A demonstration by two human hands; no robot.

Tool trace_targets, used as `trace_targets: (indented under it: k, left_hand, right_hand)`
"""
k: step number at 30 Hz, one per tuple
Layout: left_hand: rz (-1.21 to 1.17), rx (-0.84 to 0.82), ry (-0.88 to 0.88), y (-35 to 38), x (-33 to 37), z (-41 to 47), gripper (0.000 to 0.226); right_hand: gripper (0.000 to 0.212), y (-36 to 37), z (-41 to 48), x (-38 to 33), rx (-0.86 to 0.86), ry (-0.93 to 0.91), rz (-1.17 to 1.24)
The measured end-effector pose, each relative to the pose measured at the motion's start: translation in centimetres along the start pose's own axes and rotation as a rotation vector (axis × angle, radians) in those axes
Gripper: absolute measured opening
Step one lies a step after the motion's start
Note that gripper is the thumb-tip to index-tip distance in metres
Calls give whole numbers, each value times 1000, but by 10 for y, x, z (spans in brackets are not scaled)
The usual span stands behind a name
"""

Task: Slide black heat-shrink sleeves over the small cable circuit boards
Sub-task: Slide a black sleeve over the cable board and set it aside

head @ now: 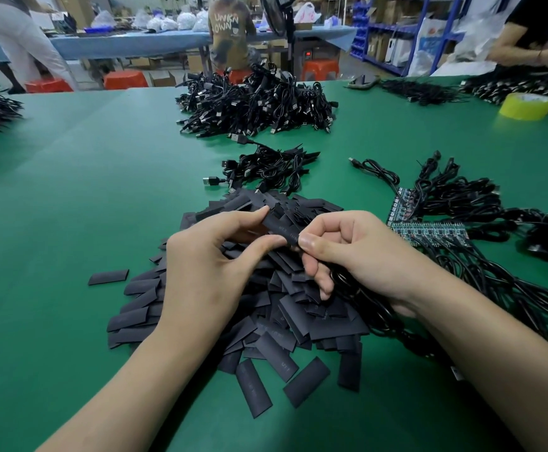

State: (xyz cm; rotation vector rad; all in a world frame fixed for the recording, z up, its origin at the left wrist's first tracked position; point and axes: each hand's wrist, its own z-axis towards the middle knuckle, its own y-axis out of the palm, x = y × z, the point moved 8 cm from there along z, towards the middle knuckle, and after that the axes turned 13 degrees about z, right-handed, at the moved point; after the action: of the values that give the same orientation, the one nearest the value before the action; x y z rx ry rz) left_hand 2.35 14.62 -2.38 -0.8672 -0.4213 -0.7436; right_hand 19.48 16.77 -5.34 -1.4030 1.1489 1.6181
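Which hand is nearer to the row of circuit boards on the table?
The right hand. The circuit boards lie just beyond it to the right, while the left hand is farther away, over the sleeve pile.

black sleeve (280, 230) – flat, tilted, above sleeve pile (266, 321)

My green table (70, 197) carries a heap of flat black heat-shrink sleeves (266, 321) at lower centre. Right of it lie strips of small circuit boards (429, 228) with their black cables (481, 203). A small cable bundle (272, 168) sits above the heap, a big USB cable pile (256, 102) beyond, and a yellow tape roll (526, 106) at upper right.
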Motion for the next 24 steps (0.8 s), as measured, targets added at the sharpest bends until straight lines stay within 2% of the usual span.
trace_targets:
  k: [3,7,12,17,20,22,24]
  left_hand:
    - [5,-10,15,2,1,0,36]
    - [28,-71,6,9,0,1,54]
    - [143,-152,35,16,2,-2,56]
    - [192,-154,91,17,3,-3,35]
    - [165,-171,114,20,3,-3,19]
    - [158,-183,134,22,3,-4,10]
    - [140,-198,136,23,1,-4,8]
  right_hand:
    - [16,-1,0,2,5,20,2]
    - [16,-12,0,-3,51,76,95]
    - [15,-67,18,-21,433,118,257]
    - [20,-81,86,-38,625,237,509]
    - [25,-78,123,-48,739,185,586]
    - [27,-70,144,-57,726,135,537]
    - [39,-64,163,-62,662,160,397]
